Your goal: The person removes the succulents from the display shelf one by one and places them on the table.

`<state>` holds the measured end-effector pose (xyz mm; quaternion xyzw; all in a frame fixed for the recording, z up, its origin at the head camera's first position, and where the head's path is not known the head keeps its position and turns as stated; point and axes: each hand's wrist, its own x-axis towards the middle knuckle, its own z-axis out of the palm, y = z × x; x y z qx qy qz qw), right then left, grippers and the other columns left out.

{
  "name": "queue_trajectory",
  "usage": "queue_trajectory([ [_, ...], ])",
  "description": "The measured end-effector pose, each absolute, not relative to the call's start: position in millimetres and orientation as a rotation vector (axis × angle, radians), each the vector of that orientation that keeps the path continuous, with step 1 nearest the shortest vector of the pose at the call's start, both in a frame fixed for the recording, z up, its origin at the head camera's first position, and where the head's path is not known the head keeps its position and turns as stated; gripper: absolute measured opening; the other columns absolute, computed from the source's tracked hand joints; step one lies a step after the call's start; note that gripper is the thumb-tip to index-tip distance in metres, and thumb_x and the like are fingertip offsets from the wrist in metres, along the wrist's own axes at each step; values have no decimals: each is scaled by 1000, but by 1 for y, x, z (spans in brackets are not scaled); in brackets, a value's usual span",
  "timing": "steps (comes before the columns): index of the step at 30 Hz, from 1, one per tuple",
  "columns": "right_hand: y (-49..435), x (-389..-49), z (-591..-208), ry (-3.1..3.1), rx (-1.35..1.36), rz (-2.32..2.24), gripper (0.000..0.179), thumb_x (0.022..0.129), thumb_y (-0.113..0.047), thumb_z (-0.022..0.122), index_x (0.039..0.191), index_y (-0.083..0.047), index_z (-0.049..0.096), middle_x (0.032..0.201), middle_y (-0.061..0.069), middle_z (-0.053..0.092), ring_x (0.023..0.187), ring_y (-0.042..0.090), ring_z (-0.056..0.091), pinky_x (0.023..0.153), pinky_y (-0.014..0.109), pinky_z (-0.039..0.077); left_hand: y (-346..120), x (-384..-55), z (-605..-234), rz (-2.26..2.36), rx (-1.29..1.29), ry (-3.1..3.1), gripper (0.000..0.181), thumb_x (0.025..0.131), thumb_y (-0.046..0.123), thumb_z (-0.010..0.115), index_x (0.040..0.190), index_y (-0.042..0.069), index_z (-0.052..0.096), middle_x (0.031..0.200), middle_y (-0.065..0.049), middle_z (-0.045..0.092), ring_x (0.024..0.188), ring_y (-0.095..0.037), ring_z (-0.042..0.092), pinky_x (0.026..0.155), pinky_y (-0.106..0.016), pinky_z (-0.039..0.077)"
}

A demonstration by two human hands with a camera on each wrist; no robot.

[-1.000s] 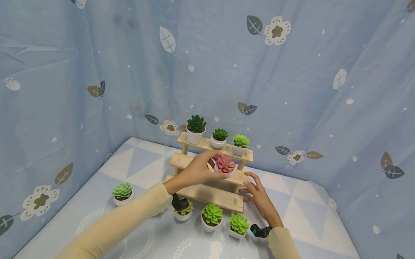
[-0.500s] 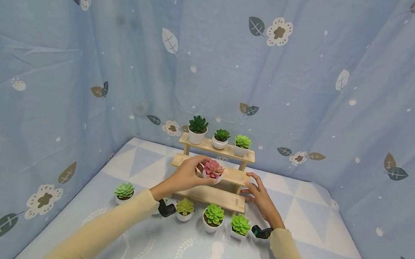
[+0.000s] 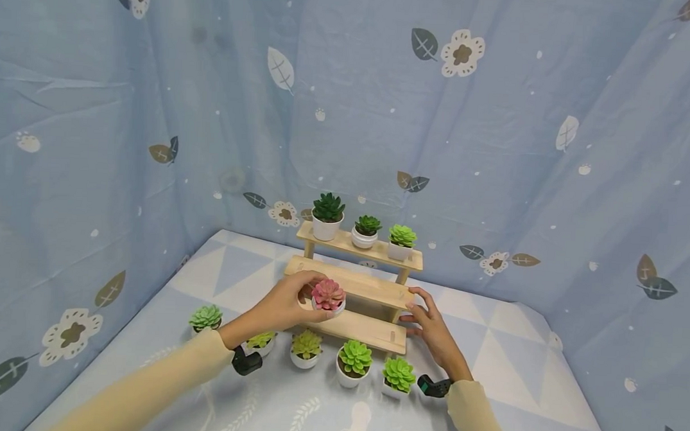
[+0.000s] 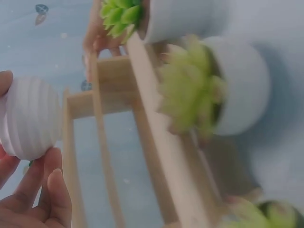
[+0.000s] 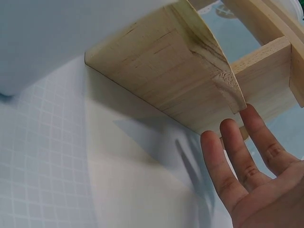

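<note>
My left hand point(image 3: 283, 304) grips a pink succulent point(image 3: 328, 294) by its white pot, thumb on the near side, above the left part of the three-step wooden stand point(image 3: 371, 287). In the left wrist view the ribbed white pot point(image 4: 32, 118) sits between the fingertips, while its plant is mostly hidden. At the stand's right end is my right hand point(image 3: 437, 332), its fingers loosely extended. Seen from the right wrist, fingertips point(image 5: 253, 116) touch or nearly touch the edge of the wood.
On the top step stand a dark green succulent point(image 3: 327, 216), a smaller dark one point(image 3: 365, 232) and a light green one point(image 3: 400, 242). Several potted succulents point(image 3: 353, 362) line the table before the stand. Another pale green plant point(image 3: 205, 317) is at left, partly behind the left wrist.
My left hand has carried the pink succulent left and down toward me, from over the middle step's right half to its left part. The right hand stays at the stand's end.
</note>
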<state>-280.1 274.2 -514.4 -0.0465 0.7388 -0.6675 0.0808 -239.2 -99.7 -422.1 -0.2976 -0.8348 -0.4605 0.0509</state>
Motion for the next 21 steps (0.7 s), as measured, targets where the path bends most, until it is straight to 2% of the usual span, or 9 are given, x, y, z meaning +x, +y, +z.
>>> queue_trajectory([
  [5,274,-280,-515,2221,-144,-1986,55,106,-45,58,154,-32,35,146,22,48,124,45,55,91,50,53,-115,-231,-427,-1339,-871,-2574,58,83,49,86,131,24,64,108,13,65,90,-12,60,74,-33,52],
  [13,274,-280,-514,2215,-127,-1995,55,105,-45,59,153,-34,36,145,20,49,123,45,56,91,50,54,-133,-219,-433,-1359,-807,-2575,66,82,49,86,137,24,61,117,11,65,89,-16,60,72,-33,53],
  [16,274,-280,-514,2215,-131,-1993,56,105,-46,59,154,-34,36,146,20,49,124,45,56,91,50,54,-140,-214,-434,-1355,-770,-2577,69,81,49,87,139,20,61,117,10,65,89,-18,60,74,-38,54],
  [21,274,-281,-517,2216,-138,-2000,57,104,-47,59,155,-33,35,146,21,49,123,45,56,90,49,54,-152,-205,-436,-1323,-711,-2562,69,80,46,89,137,16,62,116,8,66,87,-21,61,73,-36,54],
])
